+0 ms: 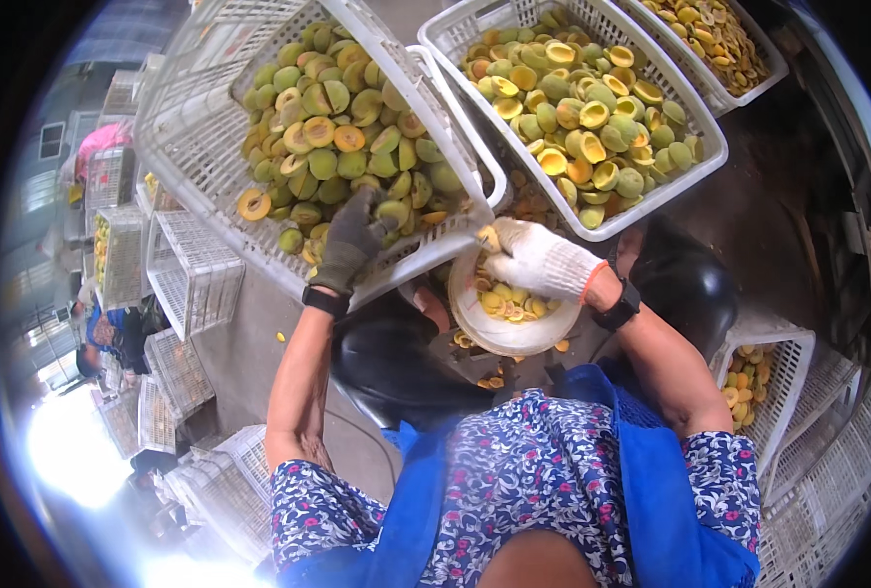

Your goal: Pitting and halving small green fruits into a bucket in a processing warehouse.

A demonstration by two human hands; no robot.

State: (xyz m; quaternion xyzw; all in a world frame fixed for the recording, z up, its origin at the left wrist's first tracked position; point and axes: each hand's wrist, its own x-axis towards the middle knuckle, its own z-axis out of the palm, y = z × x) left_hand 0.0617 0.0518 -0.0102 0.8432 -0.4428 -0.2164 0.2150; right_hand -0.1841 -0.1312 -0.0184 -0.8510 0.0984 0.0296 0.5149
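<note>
My left hand [353, 239], in a dark grey glove, reaches over the near edge of a tilted white plastic crate [207, 202] and touches the halved green-yellow fruits [323, 163] heaped in it. Its fingertips are partly hidden among the fruit, so its grip is unclear. My right hand [542, 257], in a white knitted glove with an orange cuff, has its fingers closed on a small yellowish piece [489, 239], perhaps of fruit. That hand is above the rim of a white round bucket [515, 342], which holds yellow fruit pieces [512, 301].
Hollowed fruit halves [590, 110] fill a second white crate [648, 197]; another crate [762, 92] behind it holds brownish-yellow pieces. More crates stand at the left [204, 294] and lower right [799, 397]. A co-worker [115, 327] is at the far left. Scraps lie on the floor.
</note>
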